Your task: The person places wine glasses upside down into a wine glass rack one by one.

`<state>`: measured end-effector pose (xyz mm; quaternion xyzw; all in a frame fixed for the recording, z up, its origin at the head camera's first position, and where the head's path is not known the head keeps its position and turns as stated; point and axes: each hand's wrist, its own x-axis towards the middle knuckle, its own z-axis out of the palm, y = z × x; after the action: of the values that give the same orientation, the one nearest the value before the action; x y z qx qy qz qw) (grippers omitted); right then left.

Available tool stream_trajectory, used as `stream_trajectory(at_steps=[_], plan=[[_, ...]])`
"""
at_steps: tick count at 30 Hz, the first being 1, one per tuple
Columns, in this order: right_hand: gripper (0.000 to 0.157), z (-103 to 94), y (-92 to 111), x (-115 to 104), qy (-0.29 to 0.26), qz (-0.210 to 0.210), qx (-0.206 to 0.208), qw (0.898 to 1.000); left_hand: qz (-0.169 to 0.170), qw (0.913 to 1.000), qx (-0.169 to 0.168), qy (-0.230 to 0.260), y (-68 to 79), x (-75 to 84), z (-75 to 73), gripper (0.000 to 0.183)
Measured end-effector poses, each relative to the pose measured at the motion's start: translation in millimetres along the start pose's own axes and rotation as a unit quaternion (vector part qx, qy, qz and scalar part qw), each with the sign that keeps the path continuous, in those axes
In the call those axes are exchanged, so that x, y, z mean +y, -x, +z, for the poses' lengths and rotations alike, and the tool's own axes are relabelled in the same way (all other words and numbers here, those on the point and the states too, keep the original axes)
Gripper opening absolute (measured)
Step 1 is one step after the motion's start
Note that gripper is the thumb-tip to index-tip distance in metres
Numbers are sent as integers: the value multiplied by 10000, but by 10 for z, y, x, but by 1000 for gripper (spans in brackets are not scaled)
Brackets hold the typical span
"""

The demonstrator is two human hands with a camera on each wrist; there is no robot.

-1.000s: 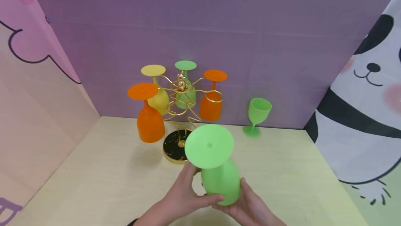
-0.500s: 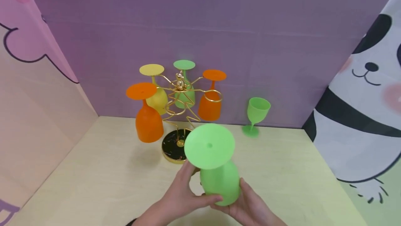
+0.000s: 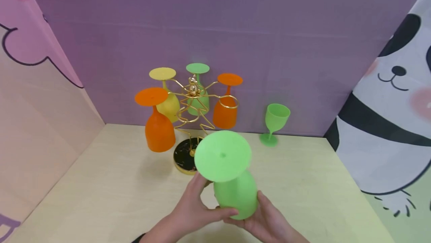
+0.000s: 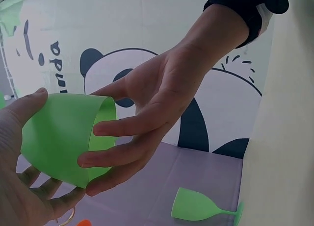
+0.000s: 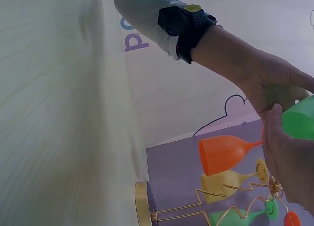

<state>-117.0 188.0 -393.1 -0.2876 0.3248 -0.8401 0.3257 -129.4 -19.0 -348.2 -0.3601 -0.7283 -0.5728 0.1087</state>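
A light green goblet (image 3: 235, 196) is held upside down in front of me, its round foot tipped up toward the head camera. My left hand (image 3: 190, 207) grips the bowl from the left, thumb across the front near the rim. On the other side my right hand (image 3: 269, 217) holds the bowl low down; in the left wrist view its fingers (image 4: 132, 125) reach across the rim. Just beyond stands a gold wire goblet rack (image 3: 193, 95) on a round black base (image 3: 184, 157), partly hidden by the held goblet.
Upside down on the rack hang an orange goblet (image 3: 160, 134), a yellow goblet (image 3: 169, 108), a green goblet (image 3: 203, 104) and a second orange goblet (image 3: 225, 119). A bare wire ring (image 3: 229, 107) faces front right. Another green goblet (image 3: 277, 117) stands upright by the purple back wall (image 3: 303, 67).
The head view has shifted slightly, so the rack sits a little further left. Both hands keep their hold on the green goblet, whose foot looks slightly larger and higher.
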Motion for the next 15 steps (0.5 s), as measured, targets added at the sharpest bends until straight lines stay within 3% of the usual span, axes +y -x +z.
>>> stream_trajectory(at_steps=[9,15], plan=[[47,-11,-29,-34,260,65,28,9996,-55,9997,158,-169,-3,60,-57,85],[49,-55,-25,-63,129,-69,226,9996,15,9969,535,-573,-1,55,-214,84]])
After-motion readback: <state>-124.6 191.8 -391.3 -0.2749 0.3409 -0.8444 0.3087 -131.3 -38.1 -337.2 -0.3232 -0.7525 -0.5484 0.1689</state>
